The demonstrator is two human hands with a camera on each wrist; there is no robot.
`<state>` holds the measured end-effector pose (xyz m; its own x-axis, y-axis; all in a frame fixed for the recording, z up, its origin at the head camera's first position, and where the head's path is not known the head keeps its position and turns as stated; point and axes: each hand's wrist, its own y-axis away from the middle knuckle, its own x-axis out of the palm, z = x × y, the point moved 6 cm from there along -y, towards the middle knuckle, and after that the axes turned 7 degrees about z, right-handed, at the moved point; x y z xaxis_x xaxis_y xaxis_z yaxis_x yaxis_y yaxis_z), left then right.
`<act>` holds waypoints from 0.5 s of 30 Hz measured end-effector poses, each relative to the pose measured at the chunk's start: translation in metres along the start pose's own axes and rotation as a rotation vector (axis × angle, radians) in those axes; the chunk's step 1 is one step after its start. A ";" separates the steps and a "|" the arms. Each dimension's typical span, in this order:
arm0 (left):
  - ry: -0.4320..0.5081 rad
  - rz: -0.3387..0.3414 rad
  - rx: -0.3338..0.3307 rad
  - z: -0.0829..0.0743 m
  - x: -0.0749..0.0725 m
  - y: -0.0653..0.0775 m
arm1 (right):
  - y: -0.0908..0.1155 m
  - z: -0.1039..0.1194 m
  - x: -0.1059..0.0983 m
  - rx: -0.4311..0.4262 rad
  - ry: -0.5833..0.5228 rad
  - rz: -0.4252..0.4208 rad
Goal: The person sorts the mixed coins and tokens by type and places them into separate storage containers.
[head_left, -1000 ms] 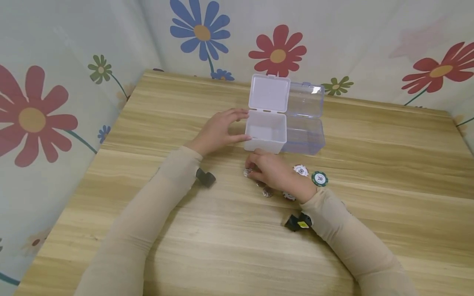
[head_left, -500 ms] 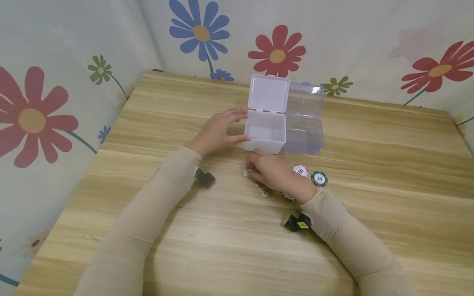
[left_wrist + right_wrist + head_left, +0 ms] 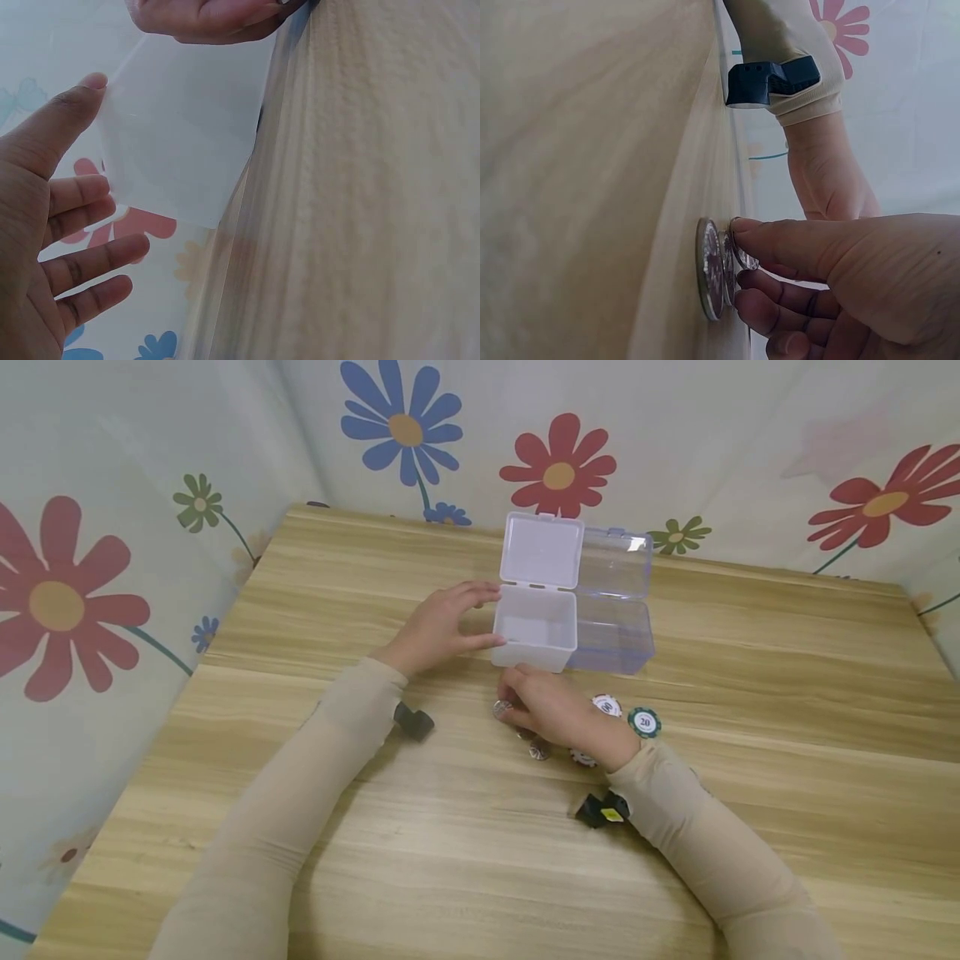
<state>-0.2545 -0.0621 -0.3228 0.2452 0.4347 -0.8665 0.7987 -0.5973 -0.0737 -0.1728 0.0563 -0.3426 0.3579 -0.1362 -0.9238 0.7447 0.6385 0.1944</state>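
My right hand (image 3: 551, 706) is low over the table, pinching a silver coin (image 3: 502, 709) between thumb and fingers. In the right wrist view the pinched coin (image 3: 745, 255) is tilted, with two more coins (image 3: 710, 268) lying close beside it. One of these coins (image 3: 537, 749) shows below the palm in the head view. My left hand (image 3: 438, 625) touches the left side of a white plastic box (image 3: 534, 657), thumb at its front corner and index finger at the back, other fingers spread. The box's lid (image 3: 543, 550) stands raised.
A clear bluish box (image 3: 615, 656), lid up, stands against the white box's right side. A green poker chip (image 3: 645, 722) marked 20, a red-edged white chip (image 3: 606, 706) and a partly hidden chip (image 3: 583, 758) lie by the right wrist. A flowered curtain (image 3: 697, 435) hangs behind the table.
The coin at my right fingertips looks slightly more tilted than before. The left hand stays at the white box, and the boxes and chips keep their places.
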 end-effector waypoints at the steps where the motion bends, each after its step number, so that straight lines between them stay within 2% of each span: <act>1: -0.001 0.001 -0.003 0.000 0.000 0.000 | 0.000 0.000 0.000 0.000 -0.003 0.001; 10: -0.001 -0.004 0.004 0.000 0.001 0.000 | -0.001 -0.002 -0.001 -0.022 -0.033 -0.014; 15: -0.003 -0.004 0.007 0.001 0.001 0.000 | -0.002 -0.001 -0.001 -0.050 -0.072 0.003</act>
<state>-0.2549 -0.0619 -0.3242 0.2404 0.4348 -0.8679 0.7956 -0.6004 -0.0804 -0.1755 0.0559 -0.3422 0.4014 -0.1870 -0.8966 0.7150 0.6758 0.1792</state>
